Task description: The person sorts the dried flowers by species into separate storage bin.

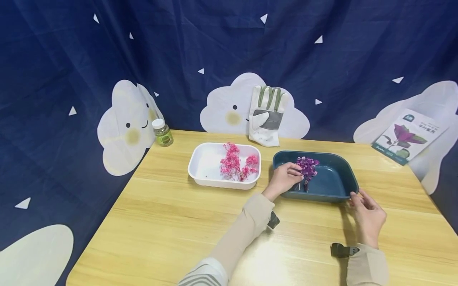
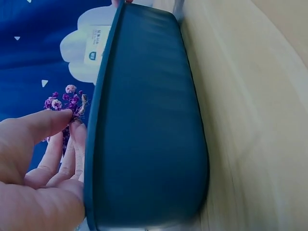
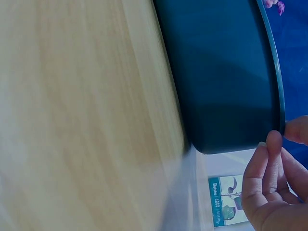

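Note:
In the head view, my left hand (image 1: 285,179) pinches a sprig of purple dried flowers (image 1: 307,169) over the left part of a dark teal tray (image 1: 336,196). The left wrist view shows the thumb and fingers of that hand (image 2: 45,159) closed on the stems, just past the tray's rim. My right hand (image 1: 369,214) grips the tray's near right corner; in the right wrist view its thumb and fingertips pinch the rim. To the left, a white tray (image 1: 204,182) holds sprigs of pink dried flowers (image 1: 232,161).
A small lidded jar (image 1: 163,133) stands at the table's back left corner. A white and grey work glove (image 1: 266,119) leans against the blue curtain (image 1: 229,39) behind the trays. At the back right is a seed packet (image 1: 408,137) with a purple flower picture.

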Demonstrator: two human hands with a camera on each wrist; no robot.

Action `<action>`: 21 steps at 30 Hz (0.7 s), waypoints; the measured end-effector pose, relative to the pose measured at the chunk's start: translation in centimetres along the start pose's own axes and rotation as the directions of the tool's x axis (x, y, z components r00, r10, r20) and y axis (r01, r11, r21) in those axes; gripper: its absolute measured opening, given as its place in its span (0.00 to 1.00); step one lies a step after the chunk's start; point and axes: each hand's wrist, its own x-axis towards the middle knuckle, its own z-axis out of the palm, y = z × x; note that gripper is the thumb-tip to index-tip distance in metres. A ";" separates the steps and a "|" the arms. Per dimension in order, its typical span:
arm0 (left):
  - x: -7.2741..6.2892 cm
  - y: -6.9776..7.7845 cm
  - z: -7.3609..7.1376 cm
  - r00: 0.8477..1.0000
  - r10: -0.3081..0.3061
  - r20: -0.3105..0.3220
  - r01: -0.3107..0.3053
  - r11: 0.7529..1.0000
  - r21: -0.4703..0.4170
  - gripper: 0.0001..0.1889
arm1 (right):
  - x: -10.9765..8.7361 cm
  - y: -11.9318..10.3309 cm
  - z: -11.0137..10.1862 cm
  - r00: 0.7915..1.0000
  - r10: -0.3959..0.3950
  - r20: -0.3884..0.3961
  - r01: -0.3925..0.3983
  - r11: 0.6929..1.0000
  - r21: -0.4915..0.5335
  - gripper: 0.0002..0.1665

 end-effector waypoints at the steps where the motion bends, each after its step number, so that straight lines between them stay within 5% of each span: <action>1: 0.2 0.0 0.1 1.000 -0.003 0.002 0.003 1.000 0.006 0.12 | 0.0 0.0 0.0 1.000 0.001 -0.001 -0.001 1.000 -0.001 0.12; 14: 1.0 0.1 1.1 0.999 -0.052 -0.002 0.052 0.993 0.106 0.10 | -0.1 -0.1 0.0 1.000 0.001 0.003 -0.001 1.000 -0.001 0.12; 21: 0.8 0.0 0.8 0.999 -0.044 0.011 0.044 0.998 0.052 0.10 | -0.1 0.0 0.0 1.000 -0.010 0.003 0.010 1.000 -0.001 0.13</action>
